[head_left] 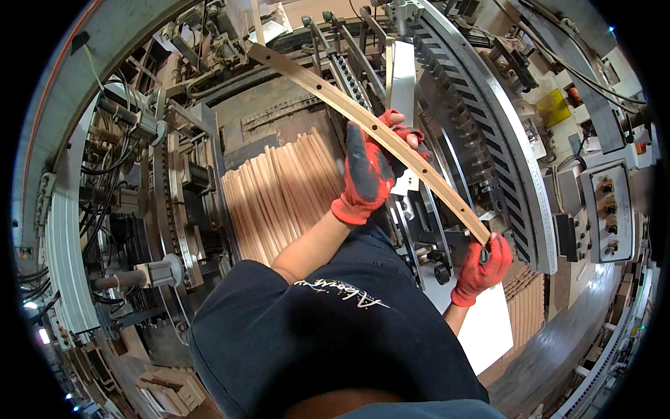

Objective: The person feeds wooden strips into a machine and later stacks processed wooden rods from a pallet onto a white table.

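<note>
A long, narrow wooden strip with several dark holes along its face slants across the view, from the upper left down to the right. Around its middle, from below, my left hand is closed, in a red glove with a dark palm; some bare fingertips show past the far edge. My right hand, gloved in red, pinches the strip's near right end between fingers and thumb. Beneath and left of my left hand lies a row of plain wooden strips, packed side by side.
Machine frames with cylinders and cables stand at the left. A curved-looking metal rail with slanted slots runs along the right, beside a control box with knobs. A white panel and more stacked strips sit at lower right.
</note>
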`<move>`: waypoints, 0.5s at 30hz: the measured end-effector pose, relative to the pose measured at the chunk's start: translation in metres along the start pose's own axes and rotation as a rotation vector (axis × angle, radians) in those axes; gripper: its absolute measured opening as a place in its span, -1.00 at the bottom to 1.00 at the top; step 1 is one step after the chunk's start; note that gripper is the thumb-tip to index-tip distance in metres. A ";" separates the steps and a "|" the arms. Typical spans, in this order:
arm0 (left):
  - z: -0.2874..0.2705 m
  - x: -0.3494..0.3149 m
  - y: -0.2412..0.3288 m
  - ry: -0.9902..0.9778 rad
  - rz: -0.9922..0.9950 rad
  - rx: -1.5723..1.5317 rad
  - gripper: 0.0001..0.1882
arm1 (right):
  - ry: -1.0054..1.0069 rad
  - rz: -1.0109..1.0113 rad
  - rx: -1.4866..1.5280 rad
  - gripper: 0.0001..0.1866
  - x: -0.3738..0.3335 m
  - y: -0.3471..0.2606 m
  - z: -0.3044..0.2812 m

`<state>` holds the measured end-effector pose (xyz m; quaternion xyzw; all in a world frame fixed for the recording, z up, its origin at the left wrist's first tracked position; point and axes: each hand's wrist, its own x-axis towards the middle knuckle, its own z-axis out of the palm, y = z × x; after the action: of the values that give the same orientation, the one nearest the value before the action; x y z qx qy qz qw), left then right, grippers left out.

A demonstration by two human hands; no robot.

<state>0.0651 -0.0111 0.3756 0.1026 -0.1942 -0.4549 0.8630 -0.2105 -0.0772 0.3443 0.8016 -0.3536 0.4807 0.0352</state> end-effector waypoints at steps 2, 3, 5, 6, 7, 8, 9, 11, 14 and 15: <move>0.001 -0.003 0.000 -0.013 0.019 0.004 -0.18 | 0.037 -0.016 -0.052 -0.60 0.005 0.003 -0.005; 0.002 -0.004 0.000 -0.020 0.028 0.006 -0.16 | 0.065 0.000 -0.049 -0.59 0.007 0.003 -0.006; 0.008 -0.006 0.001 -0.028 0.040 0.055 -0.19 | 0.097 0.005 -0.074 -0.55 0.009 0.007 -0.007; 0.009 -0.007 0.001 -0.032 0.046 0.079 -0.21 | 0.107 -0.003 -0.088 -0.55 0.010 0.008 -0.008; 0.008 -0.006 0.000 -0.044 0.061 0.090 -0.25 | 0.117 -0.012 -0.101 -0.55 0.012 0.008 -0.010; 0.007 -0.004 -0.002 -0.054 0.076 0.101 -0.30 | 0.127 -0.021 -0.114 -0.54 0.014 0.008 -0.011; 0.007 -0.004 -0.002 -0.065 0.092 0.112 -0.34 | 0.134 -0.015 -0.104 -0.53 0.013 0.009 -0.012; 0.013 -0.005 0.002 -0.063 0.081 0.149 -0.45 | 0.150 -0.016 -0.156 -0.53 0.012 0.011 -0.013; 0.009 -0.005 0.007 -0.108 0.067 0.201 -0.56 | 0.174 0.017 -0.182 -0.52 0.011 0.011 -0.015; 0.010 -0.005 0.008 -0.097 0.062 0.235 -0.57 | 0.182 0.034 -0.183 -0.51 0.010 0.011 -0.016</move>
<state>0.0641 -0.0018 0.3867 0.1747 -0.2905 -0.4066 0.8484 -0.2258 -0.0847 0.3580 0.7420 -0.4047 0.5179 0.1321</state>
